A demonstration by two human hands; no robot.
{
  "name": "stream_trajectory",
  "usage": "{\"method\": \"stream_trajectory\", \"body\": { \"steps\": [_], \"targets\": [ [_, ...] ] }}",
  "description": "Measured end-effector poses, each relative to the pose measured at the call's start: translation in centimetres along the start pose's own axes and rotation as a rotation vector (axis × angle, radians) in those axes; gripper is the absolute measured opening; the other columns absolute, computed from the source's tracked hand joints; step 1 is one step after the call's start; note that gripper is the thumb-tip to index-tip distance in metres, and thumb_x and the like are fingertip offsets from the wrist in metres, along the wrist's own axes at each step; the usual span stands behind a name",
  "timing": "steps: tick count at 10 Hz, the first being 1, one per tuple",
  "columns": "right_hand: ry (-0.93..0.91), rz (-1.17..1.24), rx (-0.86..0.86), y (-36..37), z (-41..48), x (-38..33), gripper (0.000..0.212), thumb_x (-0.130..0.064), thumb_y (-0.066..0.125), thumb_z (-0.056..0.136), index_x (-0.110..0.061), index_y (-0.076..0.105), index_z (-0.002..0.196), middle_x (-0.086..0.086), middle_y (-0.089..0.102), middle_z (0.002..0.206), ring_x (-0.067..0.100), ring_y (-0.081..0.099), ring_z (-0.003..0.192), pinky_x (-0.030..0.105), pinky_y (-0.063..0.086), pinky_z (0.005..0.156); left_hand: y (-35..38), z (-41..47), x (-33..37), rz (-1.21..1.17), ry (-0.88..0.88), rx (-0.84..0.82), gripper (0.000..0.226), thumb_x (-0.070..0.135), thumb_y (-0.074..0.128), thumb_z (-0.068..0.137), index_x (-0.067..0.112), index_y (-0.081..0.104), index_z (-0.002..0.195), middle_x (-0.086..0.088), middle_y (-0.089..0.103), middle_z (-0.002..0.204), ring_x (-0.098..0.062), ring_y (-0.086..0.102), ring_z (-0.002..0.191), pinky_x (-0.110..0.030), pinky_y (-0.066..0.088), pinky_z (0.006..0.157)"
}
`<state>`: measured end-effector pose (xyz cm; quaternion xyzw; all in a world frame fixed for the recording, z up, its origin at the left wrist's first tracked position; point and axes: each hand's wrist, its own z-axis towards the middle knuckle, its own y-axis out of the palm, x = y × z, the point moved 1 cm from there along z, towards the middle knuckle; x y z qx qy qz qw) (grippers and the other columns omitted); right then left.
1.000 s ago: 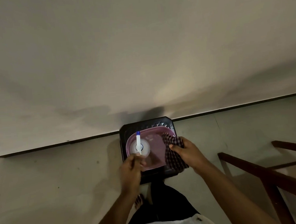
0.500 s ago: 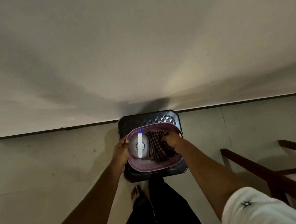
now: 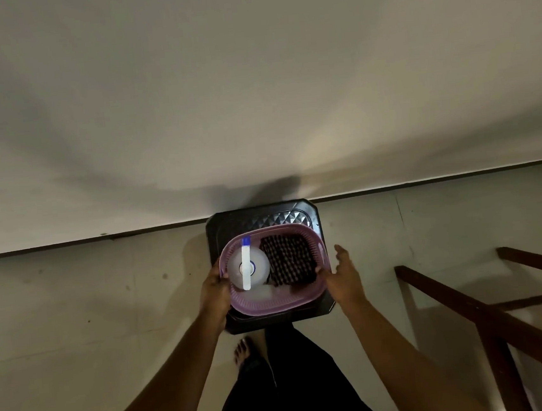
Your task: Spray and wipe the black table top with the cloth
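Black tabletop (image 3: 266, 218) carrying a lilac-pink basket (image 3: 272, 304), against a pale wall and floor.

The tabletop is glossy black with a raised diamond pattern along its far edge. The basket is lilac-pink with a fine perforated lattice. In it, a translucent white spray bottle (image 3: 248, 267) with a white trigger head tipped blue, and a cloth (image 3: 287, 259) checked in dark maroon and white. Cream wall (image 3: 252, 91), dark brown skirting (image 3: 68, 243), off-white floor (image 3: 74, 307), black trousers (image 3: 286, 379), dark brown wooden frame (image 3: 471, 305).
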<state>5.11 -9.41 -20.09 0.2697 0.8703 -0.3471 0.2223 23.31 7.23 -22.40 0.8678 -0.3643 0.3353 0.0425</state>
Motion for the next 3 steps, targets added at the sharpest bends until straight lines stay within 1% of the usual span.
{"method": "stream_trajectory", "body": {
  "steps": [1,2,3],
  "targets": [
    [0.136,0.036,-0.160,1.2,3.3,1.5,0.014,-0.005,0.055,0.087,-0.013,0.060,0.096,0.010,0.067,0.102,0.034,0.064,0.098,0.049,0.054,0.088,0.5,0.9,0.6,0.008,0.011,-0.003,0.039,0.010,0.043,0.095,0.028,0.057,0.126,-0.006,0.066,0.116,-0.030,0.062,0.104,-0.050,0.054,0.090],
    [0.114,-0.057,-0.156,1.9,5.3,2.5,0.013,-0.005,0.051,0.087,-0.013,0.061,0.090,0.013,0.067,0.093,0.035,0.065,0.091,0.050,0.056,0.083,0.8,2.2,1.0,0.067,0.012,0.008,0.040,0.009,0.042,0.095,0.026,0.054,0.130,-0.008,0.064,0.119,-0.029,0.060,0.108,-0.051,0.052,0.093],
    [0.114,-0.136,-0.187,2.3,5.9,2.9,0.015,-0.009,0.050,0.091,-0.004,0.061,0.101,0.015,0.066,0.095,0.033,0.065,0.089,0.047,0.056,0.083,1.0,3.7,-1.3,0.115,-0.009,0.031,0.044,0.013,0.045,0.094,0.030,0.050,0.134,-0.007,0.061,0.126,-0.029,0.058,0.111,-0.051,0.050,0.095]
  ]
}}
